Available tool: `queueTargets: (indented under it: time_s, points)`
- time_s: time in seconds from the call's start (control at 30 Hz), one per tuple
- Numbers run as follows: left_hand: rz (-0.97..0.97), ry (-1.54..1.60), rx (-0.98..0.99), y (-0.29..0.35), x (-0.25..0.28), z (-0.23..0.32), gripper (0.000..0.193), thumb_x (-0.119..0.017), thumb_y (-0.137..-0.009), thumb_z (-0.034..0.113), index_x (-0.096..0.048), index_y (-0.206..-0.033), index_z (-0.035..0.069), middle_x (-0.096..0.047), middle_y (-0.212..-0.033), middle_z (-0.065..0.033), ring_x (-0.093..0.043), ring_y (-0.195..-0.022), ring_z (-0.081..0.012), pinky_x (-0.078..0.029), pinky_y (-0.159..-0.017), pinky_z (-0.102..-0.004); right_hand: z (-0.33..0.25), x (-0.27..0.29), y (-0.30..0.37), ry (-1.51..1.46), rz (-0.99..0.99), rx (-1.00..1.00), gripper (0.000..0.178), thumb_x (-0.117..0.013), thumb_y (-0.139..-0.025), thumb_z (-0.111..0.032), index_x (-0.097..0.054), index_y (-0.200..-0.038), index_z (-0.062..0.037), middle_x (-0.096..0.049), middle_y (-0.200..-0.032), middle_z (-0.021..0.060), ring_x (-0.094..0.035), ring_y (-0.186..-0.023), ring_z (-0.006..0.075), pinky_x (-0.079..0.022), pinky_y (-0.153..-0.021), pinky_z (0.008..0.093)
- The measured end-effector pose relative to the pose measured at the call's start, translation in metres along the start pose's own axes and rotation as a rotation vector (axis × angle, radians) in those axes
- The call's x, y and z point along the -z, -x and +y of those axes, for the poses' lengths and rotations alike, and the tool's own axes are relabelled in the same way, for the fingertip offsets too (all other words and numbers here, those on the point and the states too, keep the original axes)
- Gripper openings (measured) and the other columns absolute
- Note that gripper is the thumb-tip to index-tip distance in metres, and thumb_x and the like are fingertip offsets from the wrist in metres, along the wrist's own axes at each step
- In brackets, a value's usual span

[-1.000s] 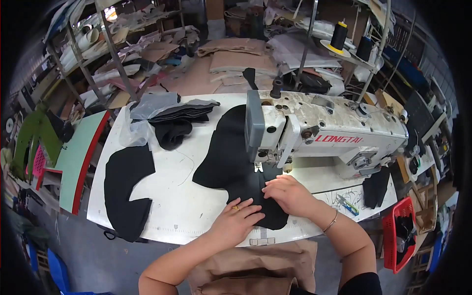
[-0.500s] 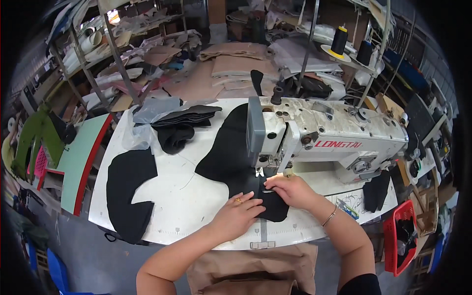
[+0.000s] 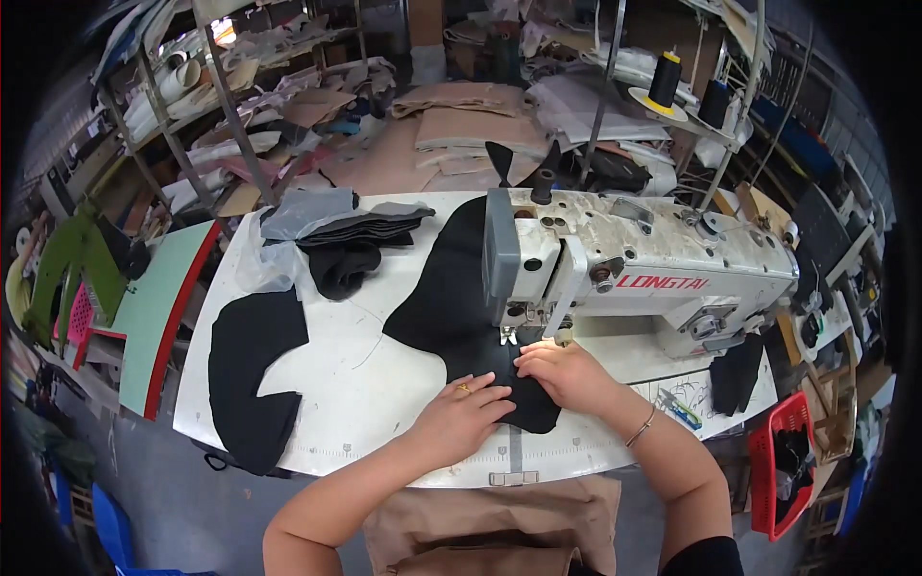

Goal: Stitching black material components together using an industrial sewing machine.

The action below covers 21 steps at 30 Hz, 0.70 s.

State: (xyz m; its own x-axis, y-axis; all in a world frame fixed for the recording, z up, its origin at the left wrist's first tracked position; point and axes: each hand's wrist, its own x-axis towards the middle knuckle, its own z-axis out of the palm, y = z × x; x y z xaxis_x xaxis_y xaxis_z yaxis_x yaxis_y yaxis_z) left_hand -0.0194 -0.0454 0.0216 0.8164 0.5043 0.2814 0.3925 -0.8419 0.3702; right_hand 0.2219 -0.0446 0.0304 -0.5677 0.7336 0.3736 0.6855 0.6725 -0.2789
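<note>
One label shows: red lettering (image 3: 662, 282) printed along the front of the white sewing machine (image 3: 672, 259), on its long arm, facing the person. A clear plastic bag (image 3: 261, 264) lies at the far left of the desk (image 3: 365, 384), under grey cloth pieces. No screens or signs show.

Centre: black fabric piece (image 3: 451, 307) laid on white worktable (image 3: 365, 384), under white sewing machine (image 3: 653, 274)
Left: black cut panel (image 3: 252, 374)
Behind: grey fabric stack (image 3: 336, 223)
</note>
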Motion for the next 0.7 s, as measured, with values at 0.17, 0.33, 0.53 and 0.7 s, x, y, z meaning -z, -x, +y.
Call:
queueTargets:
  time_s: [0.17, 0.33, 0.53, 0.7]
  points:
    - [-0.021, -0.024, -0.009, -0.004, 0.003, -0.008, 0.037, -0.069, -0.078, 0.013, -0.063, -0.115, 0.014, -0.057, -0.128, -0.0014, -0.047, -0.126, -0.0243, -0.037, -0.105, -0.0411, 0.005, -0.004, -0.002, 0.015, 0.025, 0.025, 0.013, -0.060, -0.080, -0.005, -0.061, -0.091, -0.0112, -0.066, -0.101, 0.0012, -0.062, -0.101, 0.0197, -0.045, -0.079, 0.0364]
    - [0.002, -0.024, -0.021, -0.008, 0.002, -0.015, 0.037, -0.069, -0.078, 0.013, -0.063, -0.115, 0.015, -0.058, -0.127, -0.0009, -0.048, -0.125, -0.0242, -0.038, -0.105, -0.0408, 0.002, 0.006, -0.008, 0.021, 0.023, 0.018, 0.012, -0.060, -0.080, -0.006, -0.061, -0.091, -0.0097, -0.065, -0.099, 0.0021, -0.062, -0.096, 0.0239, -0.048, -0.078, 0.0387]
    - [0.001, -0.058, -0.028, -0.005, 0.000, -0.011, 0.038, -0.068, -0.078, 0.011, -0.063, -0.115, 0.016, -0.057, -0.128, -0.0005, -0.047, -0.126, -0.0241, -0.038, -0.104, -0.0403, 0.000, 0.009, -0.003, -0.086, 0.025, -0.127, 0.012, -0.060, -0.080, -0.005, -0.063, -0.091, -0.0070, -0.066, -0.092, 0.0070, -0.063, -0.087, 0.0282, -0.049, -0.078, 0.0387]
    - [0.022, 0.032, -0.026, -0.003, 0.002, -0.015, 0.033, -0.065, -0.080, 0.012, -0.063, -0.113, 0.014, -0.057, -0.127, -0.0029, -0.046, -0.126, -0.0255, -0.036, -0.106, -0.0409, 0.008, 0.004, -0.003, -0.129, 0.116, -0.106, 0.017, -0.060, -0.079, -0.003, -0.065, -0.094, -0.0086, -0.066, -0.092, 0.0083, -0.064, -0.086, 0.0285, -0.050, -0.077, 0.0375]
